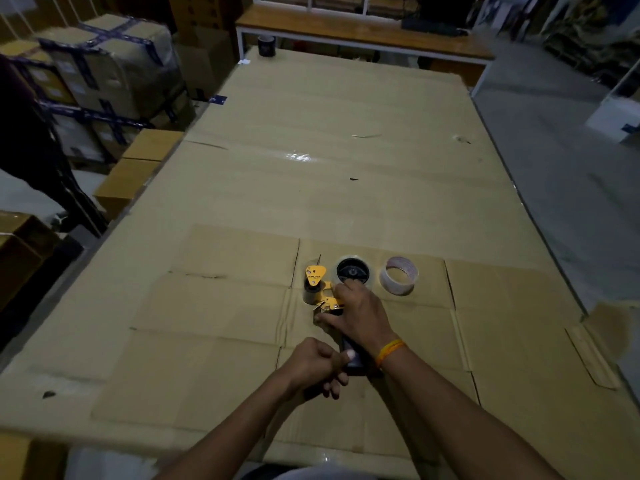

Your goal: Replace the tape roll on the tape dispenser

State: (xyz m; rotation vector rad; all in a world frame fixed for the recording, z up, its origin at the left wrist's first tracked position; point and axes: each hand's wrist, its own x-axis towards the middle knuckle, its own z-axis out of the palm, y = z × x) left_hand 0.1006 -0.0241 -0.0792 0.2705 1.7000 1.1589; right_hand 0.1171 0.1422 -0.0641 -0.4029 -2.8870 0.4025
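Cardboard, flattened and creased, covers the whole bench point(346, 161); matte tan, one glossy tape strip mid-surface. Tape dispenser point(323, 292) lies on its side on the near sheet: yellow metal plates, black plastic handle pointing toward the person. Clear tape roll point(351, 271) sits on the dispenser's black hub, round, translucent rim. Second roll point(399, 275) lies just beside it to the right, apart from it: whitish ring, mostly core, thin tape layer left.

Left hand point(317, 367) curls shut around the handle end, thumb on top, fingers wrapped under. Right hand point(356, 315) lies over the dispenser body, fingers loosely bent, fingertips touching the near edge of the mounted roll; thumb by the yellow blade bracket. Cannot tell whether it grips anything. Orange band on the right wrist.

Dark cylindrical roll point(266, 46) stands upright at the bench's far left corner. Stacked cartons point(104, 64), wrapped in film and dark-blue tape, sit left of the bench.
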